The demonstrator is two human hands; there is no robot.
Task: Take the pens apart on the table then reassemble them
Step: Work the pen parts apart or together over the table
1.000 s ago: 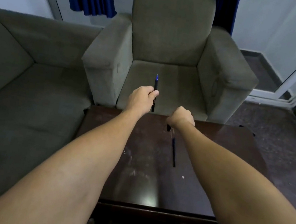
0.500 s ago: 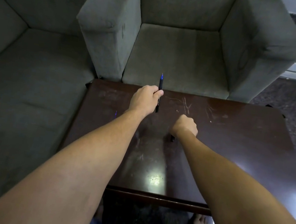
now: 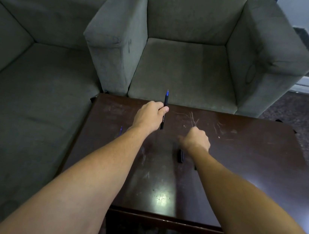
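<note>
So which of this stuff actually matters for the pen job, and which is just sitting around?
Job: pen, gripped by left hand; black pen piece beside right hand; table.
Lying about: armchair; sofa.

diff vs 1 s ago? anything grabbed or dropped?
The right hand seems to have let go of the black piece it held; the piece now lies on the table beside the wrist. The hand is blurred, so I cannot tell if it holds anything. Unchanged: the left hand still grips the pen upright, blue tip up.
</note>
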